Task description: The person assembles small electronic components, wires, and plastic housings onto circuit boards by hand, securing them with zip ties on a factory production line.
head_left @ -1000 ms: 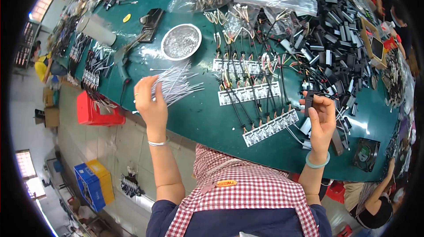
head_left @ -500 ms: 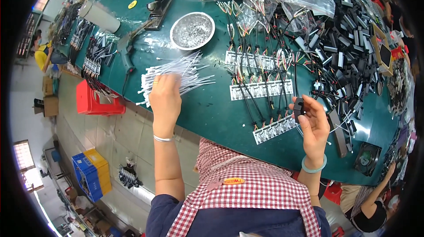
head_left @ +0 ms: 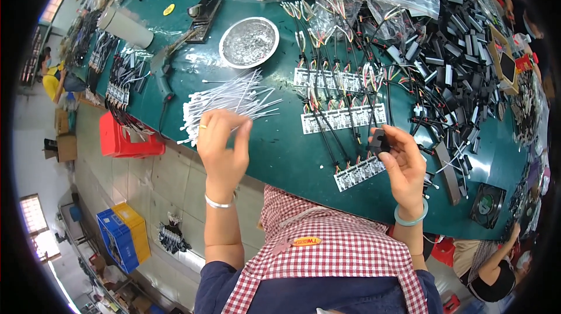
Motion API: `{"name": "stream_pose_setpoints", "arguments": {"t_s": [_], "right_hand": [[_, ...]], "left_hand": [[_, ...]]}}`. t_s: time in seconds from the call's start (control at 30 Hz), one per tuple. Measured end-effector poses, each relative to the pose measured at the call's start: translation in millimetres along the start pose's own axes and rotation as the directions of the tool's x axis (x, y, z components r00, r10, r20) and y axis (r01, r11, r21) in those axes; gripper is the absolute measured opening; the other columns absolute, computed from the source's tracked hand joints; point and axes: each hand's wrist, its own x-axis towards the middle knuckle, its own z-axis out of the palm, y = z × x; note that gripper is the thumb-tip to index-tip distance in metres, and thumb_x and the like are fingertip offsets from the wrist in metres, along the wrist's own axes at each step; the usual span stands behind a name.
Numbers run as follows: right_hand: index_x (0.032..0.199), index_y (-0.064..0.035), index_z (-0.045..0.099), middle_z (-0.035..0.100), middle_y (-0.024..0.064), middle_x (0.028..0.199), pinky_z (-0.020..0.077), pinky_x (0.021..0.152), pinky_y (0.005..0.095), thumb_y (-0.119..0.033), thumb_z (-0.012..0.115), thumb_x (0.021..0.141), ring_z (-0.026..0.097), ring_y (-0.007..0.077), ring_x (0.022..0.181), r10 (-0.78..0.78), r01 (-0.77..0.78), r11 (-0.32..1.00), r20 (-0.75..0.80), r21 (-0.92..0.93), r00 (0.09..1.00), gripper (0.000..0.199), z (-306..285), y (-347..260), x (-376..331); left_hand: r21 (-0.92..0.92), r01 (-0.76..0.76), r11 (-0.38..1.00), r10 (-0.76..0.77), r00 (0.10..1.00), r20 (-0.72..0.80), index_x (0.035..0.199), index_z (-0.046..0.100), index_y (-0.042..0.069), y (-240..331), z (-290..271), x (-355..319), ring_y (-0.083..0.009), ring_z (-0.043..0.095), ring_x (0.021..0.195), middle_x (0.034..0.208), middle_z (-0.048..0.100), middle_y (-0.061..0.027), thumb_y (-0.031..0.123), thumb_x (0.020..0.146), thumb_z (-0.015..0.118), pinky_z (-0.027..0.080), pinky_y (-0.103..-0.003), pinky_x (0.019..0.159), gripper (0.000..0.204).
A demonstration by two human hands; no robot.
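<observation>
My left hand (head_left: pixel 223 149) is at the near edge of a loose pile of thin white cable ties (head_left: pixel 228 99). Its thumb and forefinger come together at the tips, and whatever they may pinch is too small to make out. Between the thumb and fingers of my right hand (head_left: pixel 404 165) is a small black plastic housing (head_left: pixel 380 140), held above the table. Beneath and beside it lies a strip of white circuit boards (head_left: pixel 356 175) with coloured wires. Two more such strips, a middle one (head_left: pixel 345 118) and a far one (head_left: pixel 327 79), lie beyond, with black cables across them.
A metal bowl (head_left: pixel 249 42) stands behind the cable ties, with a soldering iron (head_left: pixel 165 77) to its left. Many black housings (head_left: pixel 456 39) are heaped at the right. A grey bar (head_left: pixel 447 173) and a fan (head_left: pixel 488 206) lie nearer. A red stool (head_left: pixel 125 138) stands left of the table.
My left hand has drawn back from the cable ties toward me, its thumb now showing. My right hand has shifted slightly left with the black housing.
</observation>
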Motion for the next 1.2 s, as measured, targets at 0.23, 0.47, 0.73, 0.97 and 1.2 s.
{"name": "stream_pose_setpoints", "arguments": {"t_s": [0.23,0.47,0.73,0.97,1.2], "right_hand": [[0.12,0.0006,0.06,0.066,0.014,0.117,0.0516,0.088,0.0328,0.007,0.063,0.082,0.065,0.0236,0.103,-0.132,0.146,0.981,0.11,-0.129,0.985,0.039,12,-14,12],[0.121,0.0004,0.059,0.064,0.0157,0.117,0.0513,0.09,0.033,0.004,0.063,0.084,0.064,0.0251,0.106,-0.193,0.223,0.957,0.165,-0.186,0.967,0.037,7,-15,10],[0.122,0.0047,0.05,0.058,0.0106,0.102,0.0593,0.067,0.0288,-0.006,0.058,0.095,0.068,0.0237,0.093,0.199,-0.196,0.922,0.025,0.333,0.98,0.03,11,-14,7],[0.107,-0.0003,0.05,0.068,0.0133,0.081,0.0494,0.046,0.0206,-0.014,0.059,0.096,0.067,0.0183,0.058,0.356,-0.275,0.85,-0.105,0.449,0.929,0.02,18,-4,7],[0.106,-0.0045,0.05,0.068,0.0128,0.076,0.0406,0.043,0.0173,-0.018,0.057,0.097,0.054,0.0077,0.047,0.42,-0.304,0.789,-0.108,0.534,0.901,0.018,20,-6,6]], "left_hand": [[-0.519,0.397,0.757,-0.15,0.878,0.454,0.121,0.058,-0.003,53,14,-23,-0.013,0.059,0.073,0.106,0.063,-0.0143,-0.012,0.091,0.047,0.049,-0.024,0.063,0.033],[-0.501,0.262,0.825,0.008,0.88,0.474,0.127,0.059,0.002,79,24,-8,-0.0197,0.048,0.061,0.073,0.05,-0.0093,-0.006,0.09,0.053,0.041,-0.03,0.056,0.038],[-0.526,0.379,0.762,-0.09,0.865,0.494,0.117,0.065,0.002,87,29,-18,-0.0163,0.055,0.061,0.073,0.056,-0.0098,-0.003,0.091,0.057,0.043,-0.028,0.054,0.028],[-0.529,0.229,0.817,0.006,0.914,0.406,0.113,0.067,0.001,98,45,-20,-0.0161,0.053,0.054,0.066,0.055,-0.0079,-0.002,0.089,0.061,0.041,-0.029,0.049,0.025],[-0.489,0.24,0.839,-0.03,0.917,0.399,0.111,0.068,0.001,102,49,-18,-0.0134,0.052,0.053,0.069,0.059,-0.0078,-0.003,0.087,0.063,0.04,-0.027,0.049,0.024]]}}
